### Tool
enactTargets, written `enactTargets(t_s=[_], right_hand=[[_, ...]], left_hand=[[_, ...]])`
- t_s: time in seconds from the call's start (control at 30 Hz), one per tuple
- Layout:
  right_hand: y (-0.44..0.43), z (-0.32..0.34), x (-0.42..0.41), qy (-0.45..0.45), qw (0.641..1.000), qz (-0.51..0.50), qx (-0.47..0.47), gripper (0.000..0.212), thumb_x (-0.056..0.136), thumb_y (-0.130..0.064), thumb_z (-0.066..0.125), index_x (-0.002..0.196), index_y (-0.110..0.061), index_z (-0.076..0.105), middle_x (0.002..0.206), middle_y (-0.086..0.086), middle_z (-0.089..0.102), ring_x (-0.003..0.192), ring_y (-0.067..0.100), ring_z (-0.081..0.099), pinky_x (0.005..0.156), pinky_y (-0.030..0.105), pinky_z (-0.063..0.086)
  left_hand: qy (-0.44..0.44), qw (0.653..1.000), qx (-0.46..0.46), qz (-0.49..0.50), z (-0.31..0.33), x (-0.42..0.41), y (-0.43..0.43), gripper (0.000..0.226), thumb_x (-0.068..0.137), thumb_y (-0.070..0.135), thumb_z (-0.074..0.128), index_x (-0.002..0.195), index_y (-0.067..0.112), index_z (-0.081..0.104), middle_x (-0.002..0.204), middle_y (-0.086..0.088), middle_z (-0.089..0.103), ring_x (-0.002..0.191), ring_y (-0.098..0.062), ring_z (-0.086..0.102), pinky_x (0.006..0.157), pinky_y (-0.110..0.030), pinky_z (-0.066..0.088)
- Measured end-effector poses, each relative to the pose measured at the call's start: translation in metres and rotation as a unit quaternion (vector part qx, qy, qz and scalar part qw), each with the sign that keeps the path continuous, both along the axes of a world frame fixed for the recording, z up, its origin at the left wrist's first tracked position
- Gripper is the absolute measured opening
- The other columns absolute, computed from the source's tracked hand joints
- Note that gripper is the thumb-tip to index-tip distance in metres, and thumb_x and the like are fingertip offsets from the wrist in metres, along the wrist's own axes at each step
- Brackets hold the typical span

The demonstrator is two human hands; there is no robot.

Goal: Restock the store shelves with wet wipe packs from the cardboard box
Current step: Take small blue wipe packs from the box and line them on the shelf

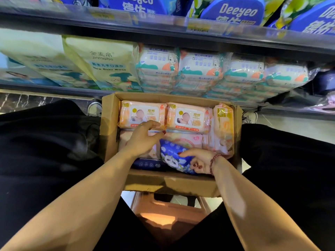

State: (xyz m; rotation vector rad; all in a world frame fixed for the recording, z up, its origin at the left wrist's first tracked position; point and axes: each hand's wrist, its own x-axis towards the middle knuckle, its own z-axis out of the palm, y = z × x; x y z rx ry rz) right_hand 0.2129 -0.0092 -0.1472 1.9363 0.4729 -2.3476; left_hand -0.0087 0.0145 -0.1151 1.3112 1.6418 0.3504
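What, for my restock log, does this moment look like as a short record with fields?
box: cardboard box, open, in front of the lower shelf
contents: orange packs, pink packs, blue panda pack
left hand: over the pink packs, fingertips at an orange pack's near edge; grip unclear
right hand: grips the blue panda pack
shelf stock: wipe packs already fill the lower shelf
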Motion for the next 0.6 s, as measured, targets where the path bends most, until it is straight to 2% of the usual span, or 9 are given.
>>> enactTargets(t_s=[0.07,0.13,0.23,0.27,0.4,0.43,0.5,0.57,0.6], right_hand=[[0.009,0.017,0.004,0.053,0.998,-0.046,0.0,0.03,0.078,-0.023,0.075,0.105,-0.021,0.062,0.063,-0.002,0.062,0.053,0.008,0.037,0.045,0.016,0.025],[0.017,0.031,0.003,0.108,0.991,-0.08,0.021,0.037,0.075,-0.021,0.075,0.109,-0.022,0.06,0.08,0.0,0.066,0.049,0.007,0.034,0.041,0.014,0.022],[0.023,0.043,0.002,0.152,0.981,-0.113,0.044,0.047,0.074,-0.03,0.075,0.115,-0.021,0.056,0.107,0.007,0.057,0.05,0.009,0.036,0.037,0.015,0.022],[0.024,0.046,0.002,0.163,0.978,-0.122,0.053,0.046,0.075,-0.035,0.073,0.116,-0.021,0.056,0.105,0.007,0.057,0.05,0.01,0.038,0.036,0.016,0.024],[0.023,0.071,-0.001,0.152,0.973,-0.15,0.089,0.028,0.095,-0.04,0.048,0.107,-0.018,0.059,0.076,0.0,0.067,0.044,0.01,0.054,0.034,0.017,0.037],[0.022,0.077,-0.003,0.138,0.974,-0.151,0.102,0.03,0.098,-0.041,0.043,0.108,-0.017,0.059,0.072,0.0,0.069,0.043,0.01,0.056,0.036,0.017,0.04],[0.019,0.073,-0.005,0.098,0.979,-0.107,0.143,0.039,0.095,-0.054,0.043,0.111,-0.024,0.061,0.081,0.001,0.07,0.051,0.011,0.056,0.043,0.019,0.041],[0.014,0.065,-0.006,0.067,0.98,-0.091,0.166,0.053,0.083,-0.071,0.044,0.118,-0.034,0.06,0.104,0.003,0.071,0.076,0.015,0.063,0.062,0.025,0.045],[0.01,0.057,-0.003,0.057,0.98,-0.093,0.166,0.067,0.076,-0.077,0.044,0.125,-0.034,0.058,0.115,0.003,0.07,0.093,0.018,0.065,0.073,0.03,0.047]], left_hand=[[-0.106,0.991,-0.048,0.059,0.012,0.004,0.003,0.031,0.09,0.022,0.064,0.12,0.019,0.059,0.111,0.008,0.059,0.107,-0.008,0.055,0.075,-0.008,0.042],[-0.211,0.967,-0.104,0.101,0.024,0.007,0.005,0.02,0.09,0.019,0.064,0.11,0.023,0.06,0.103,0.006,0.064,0.096,-0.011,0.062,0.067,-0.01,0.05],[-0.25,0.958,-0.116,0.077,0.034,0.006,0.01,0.023,0.089,0.021,0.066,0.112,0.022,0.063,0.107,-0.005,0.069,0.098,-0.018,0.067,0.075,-0.019,0.053],[-0.249,0.959,-0.114,0.068,0.036,0.006,0.011,0.025,0.088,0.021,0.066,0.113,0.022,0.062,0.108,-0.006,0.069,0.097,-0.014,0.067,0.076,-0.019,0.053],[-0.263,0.956,-0.12,0.05,0.04,0.007,0.013,0.024,0.088,0.013,0.067,0.11,0.018,0.059,0.093,-0.002,0.066,0.067,0.005,0.065,0.055,-0.011,0.047],[-0.26,0.956,-0.126,0.046,0.039,0.007,0.012,0.025,0.088,0.012,0.066,0.111,0.016,0.058,0.09,-0.003,0.065,0.064,0.005,0.064,0.052,-0.01,0.046],[-0.26,0.955,-0.138,0.045,0.038,0.007,0.008,0.024,0.088,0.011,0.066,0.109,0.016,0.055,0.091,-0.004,0.065,0.065,0.003,0.065,0.051,-0.011,0.045],[-0.26,0.953,-0.149,0.046,0.033,0.008,0.006,0.021,0.086,0.017,0.069,0.1,0.021,0.054,0.097,-0.004,0.067,0.079,-0.005,0.068,0.057,-0.013,0.046],[-0.261,0.951,-0.153,0.056,0.03,0.008,0.006,0.02,0.085,0.018,0.07,0.097,0.022,0.054,0.098,-0.005,0.068,0.08,-0.007,0.068,0.058,-0.014,0.046]])
